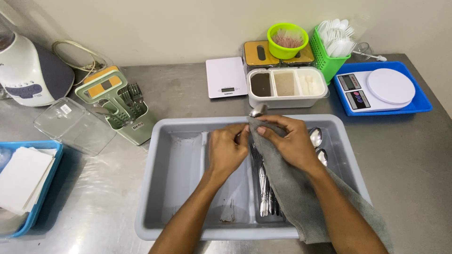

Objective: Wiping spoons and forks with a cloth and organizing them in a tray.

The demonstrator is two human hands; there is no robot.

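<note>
Left compartments of the grey tray (155,188) lie bare, open from above; spoons (266,193) and a grey cloth (292,193) crowd its right side. Behind the tray, a white compartment box (287,101) and green cutlery holder (129,120) block the desk (414,160); its right stretch is open.

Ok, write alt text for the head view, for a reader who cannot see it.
Two hands, left hand and right hand, hold a spoon wrapped in a grey cloth over a grey divided tub holding more cutlery. The tub sits on a steel counter, with a green cutlery caddy to the left and kitchen scales behind.
</note>
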